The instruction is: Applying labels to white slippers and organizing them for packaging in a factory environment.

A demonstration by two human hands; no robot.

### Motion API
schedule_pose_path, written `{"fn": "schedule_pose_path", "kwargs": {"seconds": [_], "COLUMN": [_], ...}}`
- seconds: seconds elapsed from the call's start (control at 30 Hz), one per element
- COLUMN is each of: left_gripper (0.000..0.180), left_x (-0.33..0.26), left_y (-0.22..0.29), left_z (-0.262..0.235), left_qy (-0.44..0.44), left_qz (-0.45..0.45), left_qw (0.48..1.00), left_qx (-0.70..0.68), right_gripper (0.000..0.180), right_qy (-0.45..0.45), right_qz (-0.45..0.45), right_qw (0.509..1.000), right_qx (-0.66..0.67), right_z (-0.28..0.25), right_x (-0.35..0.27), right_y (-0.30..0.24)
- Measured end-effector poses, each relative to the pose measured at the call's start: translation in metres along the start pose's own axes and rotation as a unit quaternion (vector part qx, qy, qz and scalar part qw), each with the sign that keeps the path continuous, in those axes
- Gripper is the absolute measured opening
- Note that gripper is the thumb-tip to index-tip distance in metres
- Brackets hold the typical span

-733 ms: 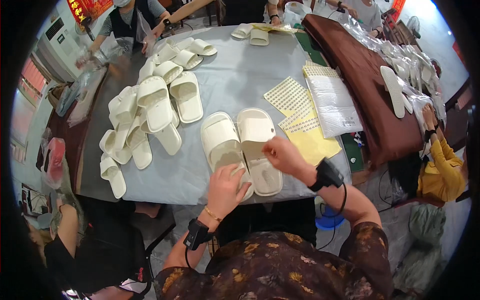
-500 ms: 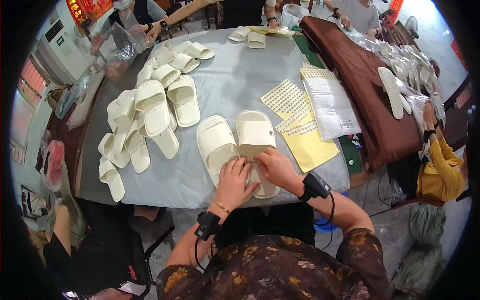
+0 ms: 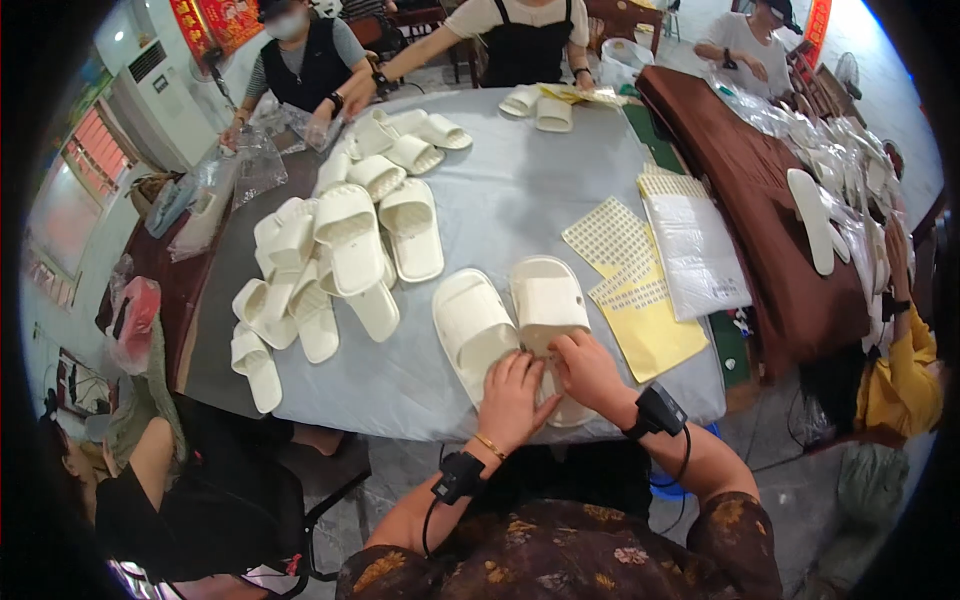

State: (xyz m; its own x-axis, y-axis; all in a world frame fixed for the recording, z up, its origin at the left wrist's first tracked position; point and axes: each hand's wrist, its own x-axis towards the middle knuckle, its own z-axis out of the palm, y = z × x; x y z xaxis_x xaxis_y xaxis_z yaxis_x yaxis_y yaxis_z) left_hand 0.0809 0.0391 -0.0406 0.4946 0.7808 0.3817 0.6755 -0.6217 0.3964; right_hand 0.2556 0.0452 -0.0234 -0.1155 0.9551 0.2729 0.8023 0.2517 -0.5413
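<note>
Two cream-white slide slippers lie side by side in front of me, toes pointing away. My left hand (image 3: 512, 398) rests across the heel parts of both, between the left slipper (image 3: 465, 310) and the right slipper (image 3: 550, 295), with its fingers stretched out. On the right slipper's insole, just below the strap, my right hand (image 3: 592, 378) is closed in a pinch, its fingertips pressed down. Whatever it may hold is hidden or too small to tell. A small dark mark shows on the right slipper's strap edge.
A pile of cream slippers (image 3: 345, 235) covers the table's left side. Yellow sticker sheets (image 3: 652, 335) and a white plastic packet (image 3: 695, 245) lie to the right, beside a brown padded surface (image 3: 740, 200). Another slipper pair (image 3: 553, 114) lies at the far edge. Other people sit around the table.
My view has shifted, so everything appears lower and further right. Both hands stay at the same slippers in nearly the same pose. Across the table, people's arms have moved slightly.
</note>
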Motion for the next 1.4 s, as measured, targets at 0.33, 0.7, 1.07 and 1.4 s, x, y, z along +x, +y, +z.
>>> {"fn": "schedule_pose_path", "kwargs": {"seconds": [0.33,0.7,1.07,1.4], "left_gripper": [0.057,0.057,0.057,0.057], "left_x": [0.001,-0.002,0.0,0.0], "left_y": [-0.002,-0.001,-0.005,-0.002], "left_z": [-0.006,0.002,0.0,-0.002], "left_qy": [-0.001,-0.007,0.004,0.014], "left_qz": [-0.006,0.002,-0.011,-0.006], "left_qw": [1.0,1.0,1.0,1.0], "left_qx": [0.0,-0.022,-0.002,-0.015], "right_gripper": [0.007,0.006,0.007,0.005], "right_qy": [-0.039,-0.086,-0.086,-0.124], "right_qz": [0.002,-0.1,-0.059,-0.122], "right_qw": [0.998,0.983,0.994,0.979], "right_qx": [-0.044,-0.124,0.04,-0.105], "right_z": [0.0,-0.004,-0.006,-0.013], "right_x": [0.009,0.016,0.025,0.028], "right_y": [0.0,0.009,0.023,0.008]}}
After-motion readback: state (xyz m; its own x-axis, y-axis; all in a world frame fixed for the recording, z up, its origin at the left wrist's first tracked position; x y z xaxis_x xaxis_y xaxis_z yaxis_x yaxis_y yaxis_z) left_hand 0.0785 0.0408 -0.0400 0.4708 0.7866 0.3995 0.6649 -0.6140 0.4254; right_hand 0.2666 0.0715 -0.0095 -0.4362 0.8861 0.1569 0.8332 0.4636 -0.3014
